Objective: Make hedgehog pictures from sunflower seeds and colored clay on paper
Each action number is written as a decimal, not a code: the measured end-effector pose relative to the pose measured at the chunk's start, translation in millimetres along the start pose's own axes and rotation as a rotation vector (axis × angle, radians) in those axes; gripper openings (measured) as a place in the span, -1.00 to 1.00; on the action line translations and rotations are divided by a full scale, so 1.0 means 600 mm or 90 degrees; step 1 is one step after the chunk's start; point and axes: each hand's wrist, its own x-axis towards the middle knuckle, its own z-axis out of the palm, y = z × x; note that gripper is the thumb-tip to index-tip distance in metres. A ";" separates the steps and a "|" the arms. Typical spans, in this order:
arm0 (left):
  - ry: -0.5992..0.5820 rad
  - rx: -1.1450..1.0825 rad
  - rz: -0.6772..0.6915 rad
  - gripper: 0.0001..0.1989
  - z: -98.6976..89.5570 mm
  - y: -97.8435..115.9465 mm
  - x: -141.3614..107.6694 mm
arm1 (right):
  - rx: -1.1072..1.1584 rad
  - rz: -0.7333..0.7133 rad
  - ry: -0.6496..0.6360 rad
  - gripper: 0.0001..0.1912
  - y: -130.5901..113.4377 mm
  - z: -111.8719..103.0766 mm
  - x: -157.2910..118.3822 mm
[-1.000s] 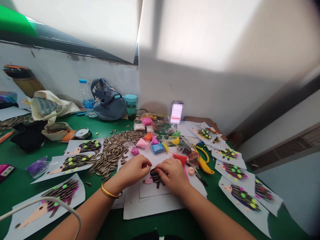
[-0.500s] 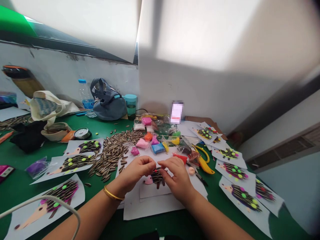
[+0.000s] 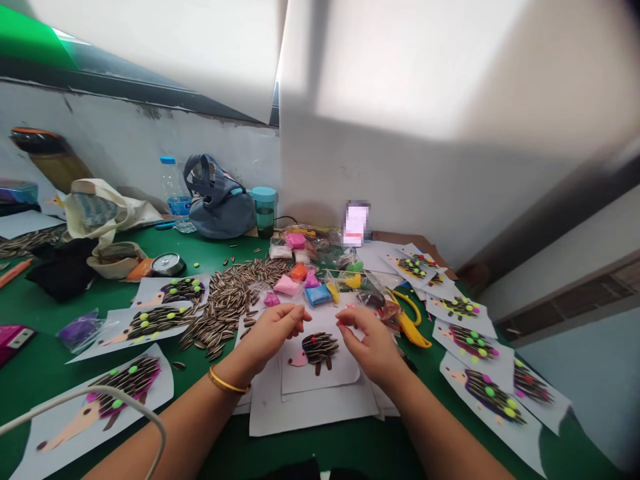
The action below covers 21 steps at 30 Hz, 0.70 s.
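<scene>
Currently one hedgehog (image 3: 320, 348) lies between the left hand (image 3: 277, 328), fingers curled, on what I can't tell, and right hand (image 3: 369, 339), fingers loosely parted. Three hedgehog sheets (image 3: 155, 321) lie near left.

Craft workspace, indoors: green-topped table (image 3: 215, 251), seed pile (image 3: 225, 303), bagged coloured clay (image 3: 318, 296), seed-covered hedgehog pictures (image 3: 320, 348).
</scene>
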 end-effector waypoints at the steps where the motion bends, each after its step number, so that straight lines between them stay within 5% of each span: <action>1: 0.020 -0.006 -0.001 -0.52 -0.004 -0.003 0.005 | -0.010 0.018 -0.032 -0.85 0.003 -0.003 0.001; 7: 0.079 -0.039 -0.041 -0.48 -0.017 -0.023 0.026 | -0.065 0.018 -0.206 -0.91 -0.011 -0.005 0.003; 21: 0.083 -0.056 -0.049 -0.51 -0.017 -0.020 0.024 | -0.096 -0.007 -0.230 -0.89 -0.014 0.019 -0.004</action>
